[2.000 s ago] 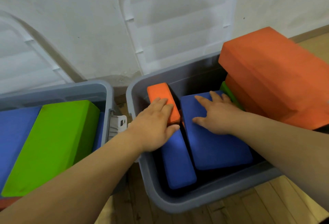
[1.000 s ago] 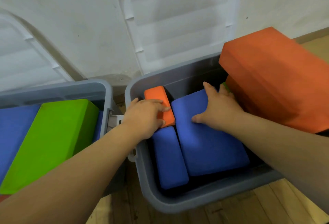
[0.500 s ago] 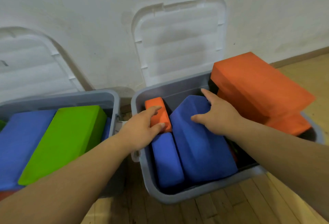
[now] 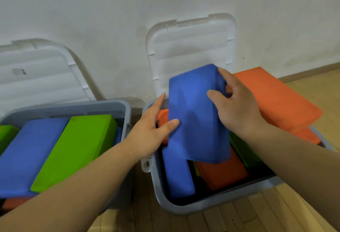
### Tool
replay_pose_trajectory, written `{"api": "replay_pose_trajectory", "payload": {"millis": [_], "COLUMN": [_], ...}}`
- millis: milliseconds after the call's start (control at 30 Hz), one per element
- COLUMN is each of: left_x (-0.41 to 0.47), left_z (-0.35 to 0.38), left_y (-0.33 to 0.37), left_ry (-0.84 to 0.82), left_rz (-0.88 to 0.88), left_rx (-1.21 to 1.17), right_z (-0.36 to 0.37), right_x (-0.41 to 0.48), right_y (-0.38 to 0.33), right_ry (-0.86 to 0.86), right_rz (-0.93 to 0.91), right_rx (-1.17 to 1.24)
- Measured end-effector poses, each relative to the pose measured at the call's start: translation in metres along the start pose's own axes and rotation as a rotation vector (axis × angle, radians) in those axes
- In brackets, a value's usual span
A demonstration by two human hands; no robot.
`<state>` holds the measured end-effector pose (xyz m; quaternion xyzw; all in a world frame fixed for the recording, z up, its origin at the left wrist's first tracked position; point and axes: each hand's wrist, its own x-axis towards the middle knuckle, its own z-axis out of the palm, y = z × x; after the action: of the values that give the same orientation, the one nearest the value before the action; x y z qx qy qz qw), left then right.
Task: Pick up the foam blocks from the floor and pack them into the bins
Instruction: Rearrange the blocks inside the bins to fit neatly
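Head view, left to right. Left-hand grey plastic bin (image 4: 127,109) stands just beside the right-hand grey plastic bin (image 4: 202,207) and holds a flat blue foam block (image 4: 31,154) and a green foam block (image 4: 79,149) side by side. Left hand (image 4: 149,136): fingers straight, thumb touching the left edge of the large blue foam slab (image 4: 196,121). The slab is tilted and raised above the right-hand bin, lower end over its contents. Right hand (image 4: 237,108): fingers curled over the slab's upper right edge, thumb on its face, gripping it. Inside the right-hand bin, a narrow blue foam block (image 4: 178,174) lies at the left wall and an orange foam block (image 4: 220,174) lies beneath the slab. A large orange foam block (image 4: 276,99) rests over that bin's right rim.
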<state>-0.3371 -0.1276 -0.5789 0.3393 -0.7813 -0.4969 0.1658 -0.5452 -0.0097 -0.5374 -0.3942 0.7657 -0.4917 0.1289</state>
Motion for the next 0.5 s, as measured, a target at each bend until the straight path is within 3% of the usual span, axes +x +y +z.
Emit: {"api": "replay_pose_trajectory", "payload": {"millis": [100, 300, 500], "left_x": [0.0, -0.005, -0.003], "left_z": [-0.004, -0.023, -0.037], "left_y": [0.005, 0.012, 0.005], "left_ry": [0.041, 0.118, 0.216], "left_rz": [0.009, -0.061, -0.096], "left_rx": [-0.014, 0.333, 0.651], "right_z": [0.014, 0.047, 0.086], "right_x": [-0.005, -0.007, 0.004], "right_y": [0.003, 0.011, 0.018], "right_ry": [-0.087, -0.187, -0.369], "right_rz": [0.093, 0.269, 0.304], "right_rx": [0.152, 0.24, 0.397]}}
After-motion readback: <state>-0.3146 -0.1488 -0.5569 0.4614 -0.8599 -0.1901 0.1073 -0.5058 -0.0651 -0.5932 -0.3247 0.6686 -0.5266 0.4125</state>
